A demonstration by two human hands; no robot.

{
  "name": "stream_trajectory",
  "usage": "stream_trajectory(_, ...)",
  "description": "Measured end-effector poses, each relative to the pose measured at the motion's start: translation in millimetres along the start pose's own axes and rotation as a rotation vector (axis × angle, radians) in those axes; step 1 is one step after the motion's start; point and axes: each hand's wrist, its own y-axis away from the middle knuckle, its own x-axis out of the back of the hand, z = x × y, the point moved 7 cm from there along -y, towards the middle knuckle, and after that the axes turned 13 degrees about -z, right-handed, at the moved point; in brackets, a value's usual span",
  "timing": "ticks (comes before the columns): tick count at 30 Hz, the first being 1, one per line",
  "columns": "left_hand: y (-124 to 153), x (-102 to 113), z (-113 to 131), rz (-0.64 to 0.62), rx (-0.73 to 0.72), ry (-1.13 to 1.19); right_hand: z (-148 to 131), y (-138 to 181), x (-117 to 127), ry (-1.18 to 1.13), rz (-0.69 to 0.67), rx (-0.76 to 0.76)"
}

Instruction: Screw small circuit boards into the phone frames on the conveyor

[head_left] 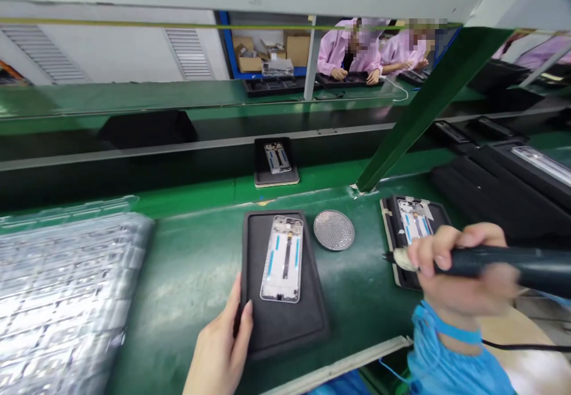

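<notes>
My left hand (225, 338) grips the left edge of a black foam tray (289, 332) on the green bench. Inside that tray lies a silver phone frame (279, 267) with blue strips and a dark flex cable down its middle. Over to the right, my right hand (464, 270), partly blurred, is wrapped round a dark electric screwdriver (499, 262). Its thin tip points left. Just below and behind the hand sits a second tray (395, 252) with another phone frame (413, 219). A round dimpled metal dish (333, 230) rests between the two trays.
Stacked clear plastic trays (62, 300) cover the bench's left side. Another phone frame in a black tray (276, 178) lies on the green ledge ahead. A slanted green post (428, 115) rises at the right, near black trays (504, 187). Co-workers in pink (348, 50) sit across the line.
</notes>
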Motion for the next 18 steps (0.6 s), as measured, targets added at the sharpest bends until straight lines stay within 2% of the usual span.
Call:
stream_trajectory(3,18,-17,-25,-0.009,0.13,-0.085,39,-29,-34,-0.032,-0.002,-0.008)
stream_trajectory(5,17,-16,-25,0.087,0.17,-0.229,65,-40,-48,-0.042,-0.023,-0.06)
stream_trajectory(7,3,-5,-12,0.213,0.103,-0.346,86,-43,-53,-0.052,-0.026,-0.109)
stream_trajectory(8,-10,1,-3,0.242,0.024,-0.366,94,-42,-54,-0.055,-0.021,-0.128)
stream_trajectory(11,-62,15,15,0.149,-0.185,-0.33,107,-37,-49,-0.06,-0.009,-0.148)
stream_trajectory(15,-128,14,27,-0.042,-0.226,-0.316,109,-33,-41,-0.05,0.005,-0.133)
stream_trajectory(18,-149,1,37,-0.097,-0.24,-0.333,109,-33,-39,-0.026,0.006,-0.15)
